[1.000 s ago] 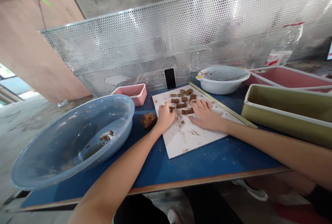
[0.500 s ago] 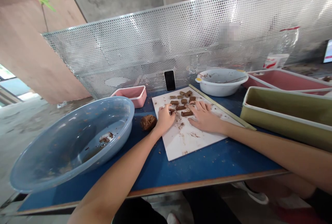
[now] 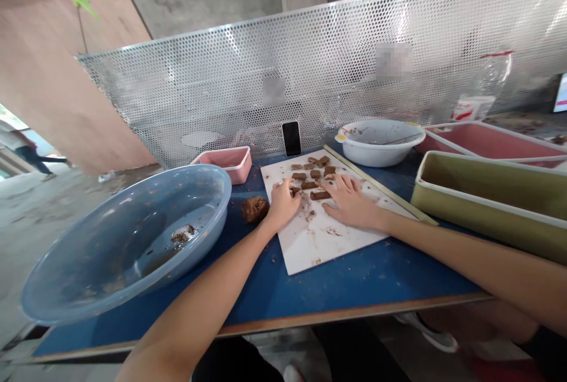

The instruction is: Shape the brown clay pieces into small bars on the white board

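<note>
Several short brown clay-like rolls (image 3: 315,174) lie on a white board (image 3: 305,252). My left hand (image 3: 283,205) rests at the board's left edge, its fingers curled round a small dark brown clay-like piece (image 3: 294,191) that is mostly hidden. Flat on the right side of the board lies my right hand (image 3: 352,200), fingers spread, tips beside the rolls. The nearest longer roll (image 3: 319,195) sits between the two hands; whether the right fingers touch it I cannot tell. A big brown lump (image 3: 254,209) stands on the blue table just left of my left hand.
A large blue basin (image 3: 110,287) with brown residue fills the left. Behind are a small pink tub (image 3: 243,170), a phone (image 3: 291,139) and a white basin (image 3: 376,156). A pale strip (image 3: 381,185) borders the board; green (image 3: 487,205) and pink (image 3: 509,140) troughs stand right.
Both hands keep almost the same place and pose on the board. The view has shifted slightly, and a walking person now shows at the far left background.
</note>
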Tool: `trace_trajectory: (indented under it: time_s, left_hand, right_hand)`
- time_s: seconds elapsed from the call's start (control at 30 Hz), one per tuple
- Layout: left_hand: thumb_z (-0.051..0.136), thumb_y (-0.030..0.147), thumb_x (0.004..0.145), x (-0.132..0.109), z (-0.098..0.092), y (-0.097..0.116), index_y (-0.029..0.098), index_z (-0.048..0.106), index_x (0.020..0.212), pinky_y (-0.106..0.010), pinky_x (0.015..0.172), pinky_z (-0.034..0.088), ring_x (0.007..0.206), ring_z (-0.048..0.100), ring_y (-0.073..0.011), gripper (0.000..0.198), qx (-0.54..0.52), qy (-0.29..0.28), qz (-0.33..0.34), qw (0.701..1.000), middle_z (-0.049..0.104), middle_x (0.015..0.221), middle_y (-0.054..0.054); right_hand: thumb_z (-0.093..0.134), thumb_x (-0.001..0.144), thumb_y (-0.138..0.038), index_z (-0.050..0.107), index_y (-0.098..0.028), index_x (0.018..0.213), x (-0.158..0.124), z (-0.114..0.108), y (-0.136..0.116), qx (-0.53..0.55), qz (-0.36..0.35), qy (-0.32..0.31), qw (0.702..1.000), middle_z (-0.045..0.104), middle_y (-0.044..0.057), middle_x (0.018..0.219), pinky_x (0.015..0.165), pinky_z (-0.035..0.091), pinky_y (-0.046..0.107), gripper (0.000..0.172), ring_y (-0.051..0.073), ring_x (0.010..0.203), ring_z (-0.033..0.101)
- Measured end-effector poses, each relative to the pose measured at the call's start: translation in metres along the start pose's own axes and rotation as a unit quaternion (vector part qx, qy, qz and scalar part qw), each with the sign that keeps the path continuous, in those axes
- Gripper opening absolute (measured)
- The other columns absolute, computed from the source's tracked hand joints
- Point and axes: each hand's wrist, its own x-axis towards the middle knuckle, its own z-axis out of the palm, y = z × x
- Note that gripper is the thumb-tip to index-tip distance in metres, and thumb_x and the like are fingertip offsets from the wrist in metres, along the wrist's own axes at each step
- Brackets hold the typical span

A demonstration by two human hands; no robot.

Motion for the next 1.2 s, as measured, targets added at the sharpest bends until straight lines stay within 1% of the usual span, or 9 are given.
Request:
trace_trajectory:
  time_s: [0.17, 0.3, 0.43, 0.6, 0.77, 0.87, 0.93, 1.13, 1.2]
  left_hand:
    - [0.072, 0.010, 0.092, 0.000, 0.003, -0.003, 0.018, 0.070, 0.137, -0.049, 0.115, 0.054, 0.130, 0.067, -0.0352, 0.046, -0.009, 0.008, 0.005, 1.000, 0.082, 0.120, -0.014]
    - [0.073, 0.012, 0.091, 0.001, 0.003, -0.005, 0.019, 0.071, 0.136, -0.050, 0.115, 0.054, 0.130, 0.067, -0.0356, 0.046, -0.015, 0.008, 0.007, 1.000, 0.082, 0.117, -0.014]
    - [0.073, 0.011, 0.091, 0.002, 0.003, -0.005, 0.018, 0.071, 0.137, -0.050, 0.115, 0.054, 0.130, 0.067, -0.0352, 0.047, -0.017, 0.006, 0.007, 1.000, 0.082, 0.118, -0.014]
    - [0.073, 0.011, 0.091, 0.000, 0.002, -0.003, 0.019, 0.071, 0.136, -0.051, 0.113, 0.055, 0.128, 0.067, -0.0361, 0.046, -0.022, 0.008, 0.012, 1.000, 0.082, 0.114, -0.013]
    - [0.073, 0.008, 0.090, 0.001, 0.000, -0.001, 0.016, 0.070, 0.138, -0.051, 0.111, 0.055, 0.125, 0.067, -0.0367, 0.048, -0.016, 0.006, 0.015, 1.000, 0.083, 0.108, -0.013]
    - [0.077, 0.006, 0.088, 0.001, 0.000, -0.001, 0.016, 0.070, 0.137, -0.050, 0.110, 0.056, 0.124, 0.067, -0.0367, 0.051, -0.016, 0.014, 0.025, 0.999, 0.083, 0.110, -0.013]
    - [0.079, 0.006, 0.087, 0.001, -0.001, -0.001, 0.018, 0.070, 0.136, -0.050, 0.109, 0.056, 0.123, 0.068, -0.0366, 0.051, -0.017, 0.019, 0.032, 0.999, 0.083, 0.111, -0.012]
    - [0.084, 0.018, 0.093, 0.002, -0.001, -0.005, 0.020, 0.075, 0.129, -0.049, 0.109, 0.054, 0.122, 0.070, -0.0354, 0.038, -0.009, 0.010, 0.052, 0.999, 0.083, 0.117, -0.012]
    - [0.080, 0.022, 0.097, 0.003, -0.001, -0.007, 0.021, 0.078, 0.122, -0.049, 0.111, 0.053, 0.119, 0.071, -0.0336, 0.025, -0.001, -0.002, 0.065, 0.998, 0.082, 0.120, -0.013]
  right_hand:
    - [0.049, 0.106, -0.052, 0.051, -0.024, 0.166, 0.000, 0.001, 0.000, 0.005, -0.002, 0.010, 1.000, 0.047, 0.022, 0.168, 0.121, 0.039, 0.069, 0.066, 0.047, 0.155, 0.042]
    - [0.049, 0.106, -0.052, 0.060, -0.028, 0.158, 0.000, 0.003, 0.002, -0.003, -0.017, 0.006, 1.000, 0.049, 0.020, 0.167, 0.121, 0.038, 0.070, 0.058, 0.047, 0.153, 0.044]
    - [0.051, 0.105, -0.052, 0.040, -0.024, 0.174, 0.000, 0.006, 0.003, 0.001, 0.001, 0.016, 1.000, 0.047, 0.023, 0.168, 0.122, 0.038, 0.068, 0.075, 0.048, 0.154, 0.043]
    - [0.051, 0.106, -0.051, 0.067, -0.029, 0.150, 0.000, 0.002, 0.000, -0.007, -0.005, -0.004, 1.000, 0.048, 0.019, 0.169, 0.121, 0.038, 0.070, 0.052, 0.048, 0.155, 0.042]
    - [0.051, 0.105, -0.050, 0.052, -0.024, 0.166, 0.000, -0.003, -0.003, 0.006, 0.008, 0.003, 1.000, 0.047, 0.023, 0.169, 0.123, 0.037, 0.070, 0.066, 0.047, 0.155, 0.043]
    - [0.050, 0.106, -0.051, 0.066, -0.026, 0.151, 0.000, -0.004, -0.004, 0.007, -0.001, -0.005, 1.000, 0.046, 0.021, 0.169, 0.122, 0.037, 0.071, 0.054, 0.048, 0.156, 0.041]
    - [0.050, 0.106, -0.051, 0.065, -0.026, 0.152, -0.001, -0.005, -0.004, 0.012, 0.002, -0.005, 1.000, 0.046, 0.021, 0.168, 0.123, 0.037, 0.070, 0.055, 0.047, 0.155, 0.042]
    - [0.048, 0.106, -0.051, 0.069, -0.025, 0.145, -0.001, -0.002, -0.001, 0.002, -0.008, -0.013, 1.000, 0.047, 0.021, 0.169, 0.121, 0.038, 0.071, 0.051, 0.048, 0.155, 0.041]
    - [0.048, 0.106, -0.052, 0.062, -0.023, 0.154, -0.001, 0.001, 0.001, 0.001, -0.004, -0.008, 1.000, 0.047, 0.023, 0.168, 0.121, 0.038, 0.070, 0.057, 0.048, 0.156, 0.041]
